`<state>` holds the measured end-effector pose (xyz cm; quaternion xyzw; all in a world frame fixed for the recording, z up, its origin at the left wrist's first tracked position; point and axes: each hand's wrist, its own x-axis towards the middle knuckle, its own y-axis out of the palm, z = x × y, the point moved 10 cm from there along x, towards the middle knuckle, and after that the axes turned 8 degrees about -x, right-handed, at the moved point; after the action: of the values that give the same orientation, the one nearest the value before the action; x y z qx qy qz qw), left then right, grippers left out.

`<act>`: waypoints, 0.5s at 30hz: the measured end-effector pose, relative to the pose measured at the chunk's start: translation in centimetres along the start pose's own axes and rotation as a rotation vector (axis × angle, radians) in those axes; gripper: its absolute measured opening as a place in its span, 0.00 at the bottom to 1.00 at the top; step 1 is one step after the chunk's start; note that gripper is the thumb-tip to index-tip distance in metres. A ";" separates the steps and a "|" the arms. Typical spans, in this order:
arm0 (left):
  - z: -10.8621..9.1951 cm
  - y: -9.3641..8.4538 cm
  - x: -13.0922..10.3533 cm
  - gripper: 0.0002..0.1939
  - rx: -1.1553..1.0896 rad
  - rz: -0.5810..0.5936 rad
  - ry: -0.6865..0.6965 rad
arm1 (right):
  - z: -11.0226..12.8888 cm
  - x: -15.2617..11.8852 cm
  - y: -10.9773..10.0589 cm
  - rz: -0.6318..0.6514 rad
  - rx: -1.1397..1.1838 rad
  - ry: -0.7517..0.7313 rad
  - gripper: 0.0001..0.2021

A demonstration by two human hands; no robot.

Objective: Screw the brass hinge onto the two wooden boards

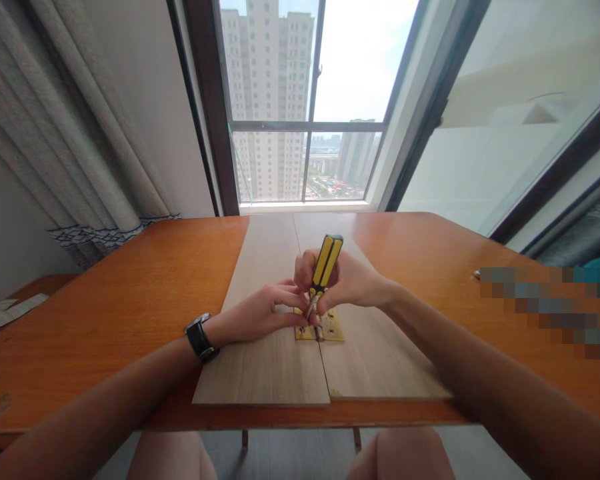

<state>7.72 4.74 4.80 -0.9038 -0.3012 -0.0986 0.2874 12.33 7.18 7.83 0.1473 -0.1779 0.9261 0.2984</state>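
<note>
A brass-coloured hinge lies across the seam between a left wooden board and a right wooden board. My right hand is closed around a screwdriver with a yellow and black handle, tilted with its shaft pointing down at the hinge's left leaf. Close to the shaft, the fingertips of my left hand are pinched together low over the hinge. Whatever sits between those fingertips is too small or hidden to make out. Several screw holes show on the hinge's right leaf.
Both boards rest on an orange-brown wooden table, whose front edge is just ahead of my legs. A window stands behind the table. Grey curtains hang at the left, and a blurred-out patch covers the right side.
</note>
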 end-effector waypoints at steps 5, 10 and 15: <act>0.3 0.1 0.1 0.08 -0.044 0.017 -0.031 | -0.4 -0.7 -0.4 0.031 0.095 0.054 0.19; 0.6 0.3 0.1 0.08 -0.028 0.038 -0.059 | -0.7 -0.8 -1.1 -0.016 0.095 0.091 0.15; 0.8 0.5 -0.1 0.08 -0.067 0.056 -0.079 | -0.3 -0.8 -0.7 0.007 0.084 0.089 0.14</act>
<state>7.99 4.84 3.89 -0.9243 -0.2834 -0.0648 0.2473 13.30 7.44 7.41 0.1178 -0.1257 0.9394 0.2963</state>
